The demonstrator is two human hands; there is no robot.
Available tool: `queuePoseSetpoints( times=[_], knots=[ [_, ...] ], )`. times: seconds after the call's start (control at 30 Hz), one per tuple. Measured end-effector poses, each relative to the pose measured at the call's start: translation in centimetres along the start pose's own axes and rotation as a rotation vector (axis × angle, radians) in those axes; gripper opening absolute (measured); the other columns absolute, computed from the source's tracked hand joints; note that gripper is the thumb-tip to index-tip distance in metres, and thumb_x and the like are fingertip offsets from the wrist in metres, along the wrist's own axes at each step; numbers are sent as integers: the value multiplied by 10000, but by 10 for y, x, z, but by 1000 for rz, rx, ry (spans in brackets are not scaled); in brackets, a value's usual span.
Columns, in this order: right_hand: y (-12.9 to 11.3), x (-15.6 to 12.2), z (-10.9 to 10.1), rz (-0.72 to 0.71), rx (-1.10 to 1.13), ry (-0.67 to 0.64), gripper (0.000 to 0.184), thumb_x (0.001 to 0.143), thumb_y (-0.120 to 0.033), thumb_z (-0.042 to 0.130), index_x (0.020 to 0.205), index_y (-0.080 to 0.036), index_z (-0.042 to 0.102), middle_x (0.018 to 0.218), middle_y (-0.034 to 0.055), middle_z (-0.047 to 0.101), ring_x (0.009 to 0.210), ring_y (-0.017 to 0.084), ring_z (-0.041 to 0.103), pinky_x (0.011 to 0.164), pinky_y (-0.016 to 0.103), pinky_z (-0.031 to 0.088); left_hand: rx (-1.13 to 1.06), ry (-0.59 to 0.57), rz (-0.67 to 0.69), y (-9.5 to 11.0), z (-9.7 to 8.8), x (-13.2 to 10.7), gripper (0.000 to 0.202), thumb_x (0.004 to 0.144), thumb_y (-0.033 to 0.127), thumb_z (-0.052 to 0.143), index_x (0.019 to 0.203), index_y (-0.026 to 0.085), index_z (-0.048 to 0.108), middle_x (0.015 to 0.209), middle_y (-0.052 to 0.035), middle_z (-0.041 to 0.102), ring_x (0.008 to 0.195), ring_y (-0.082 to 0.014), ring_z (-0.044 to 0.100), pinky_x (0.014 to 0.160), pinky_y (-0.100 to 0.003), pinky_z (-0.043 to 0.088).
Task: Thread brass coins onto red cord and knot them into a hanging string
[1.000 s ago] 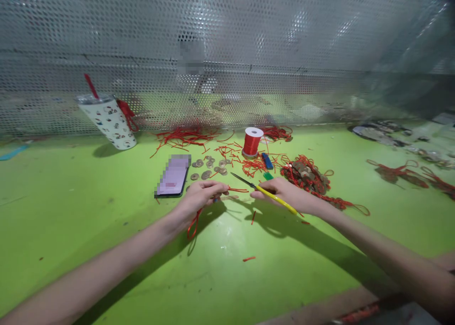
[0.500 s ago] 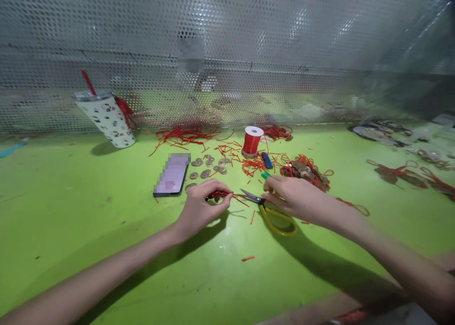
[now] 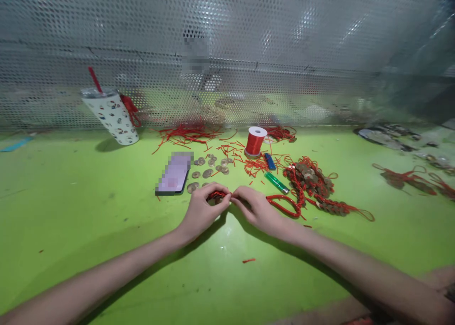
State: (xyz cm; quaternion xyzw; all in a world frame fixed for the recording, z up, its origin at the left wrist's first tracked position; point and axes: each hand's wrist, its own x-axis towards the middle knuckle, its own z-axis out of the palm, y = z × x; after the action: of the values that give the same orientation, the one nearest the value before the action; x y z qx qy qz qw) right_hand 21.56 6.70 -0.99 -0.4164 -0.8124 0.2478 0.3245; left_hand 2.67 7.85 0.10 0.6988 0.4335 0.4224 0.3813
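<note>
My left hand (image 3: 201, 211) and my right hand (image 3: 256, 209) meet at the middle of the green table (image 3: 88, 211). Both pinch a small piece of knotted red cord (image 3: 217, 194) between their fingertips, just above the table top. A red cord loop (image 3: 284, 205) lies right beside my right hand. Brass coins (image 3: 209, 166) are scattered just beyond the hands. The scissors are not to be seen.
A phone (image 3: 174, 173) lies left of the coins. Further back stand a red thread spool (image 3: 254, 141) and a patterned cup with a straw (image 3: 112, 116). A green lighter (image 3: 276, 183), a blue lighter (image 3: 270, 161) and a heap of corded coins (image 3: 313, 178) lie to the right. A perforated metal screen (image 3: 227, 55) closes the back.
My right hand laid down the yellow-handled scissors and moved left to the red cord. It now pinches the cord together with my left hand, which stayed almost still.
</note>
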Motion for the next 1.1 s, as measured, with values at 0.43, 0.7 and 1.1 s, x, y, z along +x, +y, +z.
queuePoseSetpoints(
  times=[0.43, 0.7, 1.1],
  knots=[
    [-8, 1, -1, 81, 56, 81, 189, 1062, -328, 375, 947, -223, 482, 947, 60, 565, 913, 217, 534, 853, 375, 457, 167, -28, 209, -3, -2, 2, 61, 878, 216, 639, 858, 188, 689, 860, -38, 728, 805, -175, 660, 762, -290, 505],
    [-7, 6, 0, 133, 62, 34, 253, 1068, -327, 342, 864, -225, 452, 856, 29, 527, 833, 201, 509, 791, 343, 427, 188, -43, 210, -5, -1, 2, 67, 888, 205, 630, 862, 180, 686, 863, -38, 723, 800, -171, 653, 772, -292, 500],
    [-3, 4, 2, 61, 38, 80, 152, 1028, -271, 425, 889, -225, 468, 891, 40, 559, 836, 202, 521, 766, 336, 438, 244, -75, 317, -11, 1, 0, 72, 904, 184, 613, 899, 180, 685, 876, -50, 726, 822, -183, 653, 766, -307, 488]
  ],
)
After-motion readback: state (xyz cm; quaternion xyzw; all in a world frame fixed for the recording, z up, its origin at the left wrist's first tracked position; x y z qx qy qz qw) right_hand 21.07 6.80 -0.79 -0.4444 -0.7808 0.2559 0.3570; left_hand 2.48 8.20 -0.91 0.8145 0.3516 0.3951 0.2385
